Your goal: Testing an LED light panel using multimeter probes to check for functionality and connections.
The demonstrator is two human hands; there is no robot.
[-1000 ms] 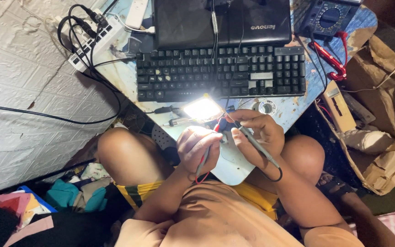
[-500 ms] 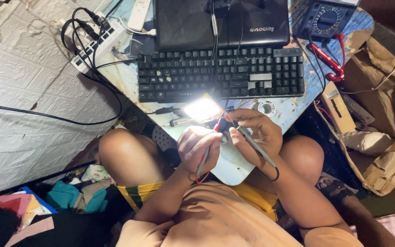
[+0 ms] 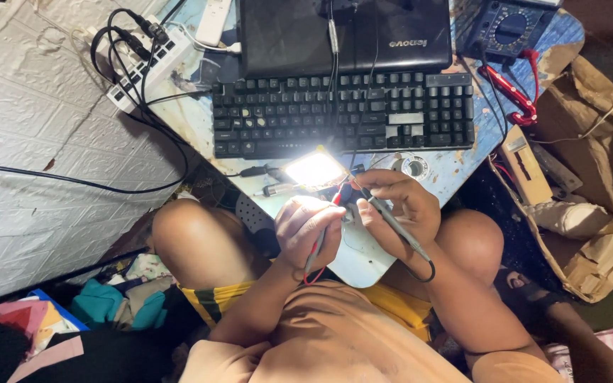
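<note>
My left hand (image 3: pixel 310 230) is closed around a red test probe (image 3: pixel 318 241) whose tip points up toward a small, brightly glowing light panel (image 3: pixel 314 169). My right hand (image 3: pixel 400 211) grips a black test probe (image 3: pixel 394 223), its tip also aimed at the lower edge of the panel. Both hands hover close together over the near edge of the pale blue table (image 3: pixel 363 259), just in front of my knees. The spot where the probe tips meet the panel is washed out by glare.
A black keyboard (image 3: pixel 342 113) lies behind the panel, with a closed dark laptop (image 3: pixel 342 32) beyond it. A white power strip (image 3: pixel 147 60) with black plugs sits far left. A multimeter (image 3: pixel 509 28), red clip tool (image 3: pixel 512 92) and solder spool (image 3: pixel 414 167) lie right. Cardboard (image 3: pixel 590 177) stands at right.
Both hands stay on the probes at the glowing panel. The view has shifted only slightly.
</note>
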